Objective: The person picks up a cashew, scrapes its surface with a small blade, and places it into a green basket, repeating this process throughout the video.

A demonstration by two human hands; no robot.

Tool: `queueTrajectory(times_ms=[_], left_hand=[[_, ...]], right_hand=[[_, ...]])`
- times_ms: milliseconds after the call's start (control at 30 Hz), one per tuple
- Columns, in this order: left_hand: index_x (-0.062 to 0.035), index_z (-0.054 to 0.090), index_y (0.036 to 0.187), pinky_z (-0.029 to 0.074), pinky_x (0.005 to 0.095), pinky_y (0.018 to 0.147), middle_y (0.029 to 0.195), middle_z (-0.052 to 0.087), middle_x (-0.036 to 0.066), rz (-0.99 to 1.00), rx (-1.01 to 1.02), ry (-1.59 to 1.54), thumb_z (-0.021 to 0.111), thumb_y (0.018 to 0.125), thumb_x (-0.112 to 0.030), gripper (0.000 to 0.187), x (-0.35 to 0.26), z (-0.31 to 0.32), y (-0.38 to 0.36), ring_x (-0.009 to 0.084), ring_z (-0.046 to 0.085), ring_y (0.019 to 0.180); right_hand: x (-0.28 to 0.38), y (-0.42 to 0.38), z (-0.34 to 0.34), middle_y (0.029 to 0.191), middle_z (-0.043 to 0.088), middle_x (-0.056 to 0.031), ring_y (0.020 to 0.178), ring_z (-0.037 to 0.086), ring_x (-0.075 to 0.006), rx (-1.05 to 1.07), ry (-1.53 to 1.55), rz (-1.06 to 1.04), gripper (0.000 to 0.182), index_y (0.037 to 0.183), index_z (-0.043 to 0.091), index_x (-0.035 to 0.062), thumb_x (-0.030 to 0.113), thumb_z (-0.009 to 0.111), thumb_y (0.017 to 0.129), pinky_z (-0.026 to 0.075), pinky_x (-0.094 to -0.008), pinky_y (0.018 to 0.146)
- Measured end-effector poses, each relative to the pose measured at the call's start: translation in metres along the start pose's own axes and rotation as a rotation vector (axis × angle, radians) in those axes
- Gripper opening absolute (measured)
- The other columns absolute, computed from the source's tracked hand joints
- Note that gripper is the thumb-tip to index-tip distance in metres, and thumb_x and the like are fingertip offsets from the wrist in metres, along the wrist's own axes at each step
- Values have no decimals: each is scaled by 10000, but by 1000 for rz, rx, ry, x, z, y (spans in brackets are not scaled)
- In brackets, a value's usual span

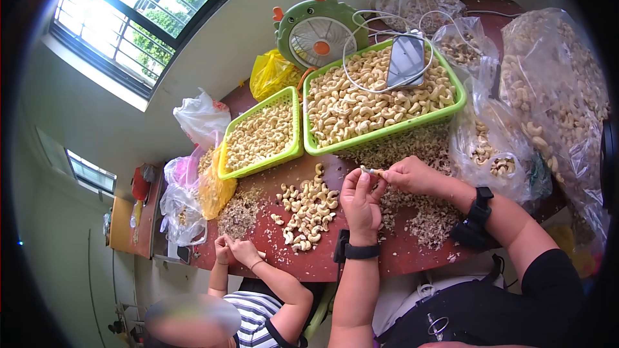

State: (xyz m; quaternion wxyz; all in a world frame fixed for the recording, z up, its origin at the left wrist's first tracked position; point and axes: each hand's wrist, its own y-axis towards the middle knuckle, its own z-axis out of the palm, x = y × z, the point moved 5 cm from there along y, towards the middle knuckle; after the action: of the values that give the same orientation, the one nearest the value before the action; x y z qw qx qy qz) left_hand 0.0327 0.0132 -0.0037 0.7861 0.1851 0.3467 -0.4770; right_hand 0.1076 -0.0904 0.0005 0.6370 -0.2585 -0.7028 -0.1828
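- Cashew (369, 171) is sitting pinched between your 2 hands, held above the red table (400, 254), just in front of the big green basket (380, 134).
- Your left hand (360, 201) is gripping it from below, thumb and fingers closed on the nut, palm turned up toward you.
- Your right hand (412, 176) is closing on the other end, fingertips pinched tight, wrist lying over the shell scraps (431, 219).
- You're wearing a black band on each wrist.
- Loose pile of peeled cashews (308, 209) is lying on the table just left of your left hand, not touching it.
- Big green basket is holding whole cashews; a phone (406, 59) with a white cable is resting on top of them.
- Smaller green basket (261, 134) is sitting beside it to the left, filled with smaller pieces.
- Green desk fan (314, 32) is standing behind the 2 baskets against the wall.
- Clear bags of cashews (554, 90) are stacked at the right, close to your right forearm.
- Yellow bag (271, 74) is sitting beside the fan.
- Another person in a striped shirt is working at the table's near left edge; their hands (233, 251) are held together, fingers curled; can't tell what they're holding.
- Second heap of shell waste (240, 214) is lying near that person's hands.
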Motion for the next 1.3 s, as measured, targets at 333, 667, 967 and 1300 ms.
queueTrajectory(times_ms=[333, 667, 967, 1300], left_hand=[[-8, 483, 924, 507, 321, 756, 861, 571, 100, 44, 43, -40, 458, 813, -37, 118, 2, 3, -2, 187, 578, 818], [-20, 498, 980, 512, 298, 727, 879, 575, 83, -24, -46, -54, 465, 849, -118, 166, 6, -8, 3, 186, 585, 802], [-11, 519, 921, 511, 314, 735, 859, 580, 87, -27, -62, -24, 463, 842, -109, 138, 5, -5, -1, 193, 585, 801], [-22, 467, 980, 510, 349, 735, 862, 552, 85, 31, -128, -49, 470, 836, -114, 171, 3, -5, -3, 205, 567, 823]], right_hand=[[-4, 3, -3, 497, 479, 4, 460, 422, -60, -22, 0, -7, 383, 654, 598, 17, 337, 485, 831, 351, -221, 432], [-5, 2, 1, 493, 465, 15, 452, 408, -56, 17, 35, 44, 399, 615, 566, 23, 347, 490, 835, 343, -216, 423], [1, 0, -1, 483, 476, -9, 452, 437, -68, -24, -133, -24, 366, 662, 591, 10, 320, 487, 827, 363, -235, 425], [-3, 2, -2, 484, 477, 0, 451, 425, -61, -45, -85, -9, 365, 659, 591, 14, 324, 492, 824, 352, -232, 420]])
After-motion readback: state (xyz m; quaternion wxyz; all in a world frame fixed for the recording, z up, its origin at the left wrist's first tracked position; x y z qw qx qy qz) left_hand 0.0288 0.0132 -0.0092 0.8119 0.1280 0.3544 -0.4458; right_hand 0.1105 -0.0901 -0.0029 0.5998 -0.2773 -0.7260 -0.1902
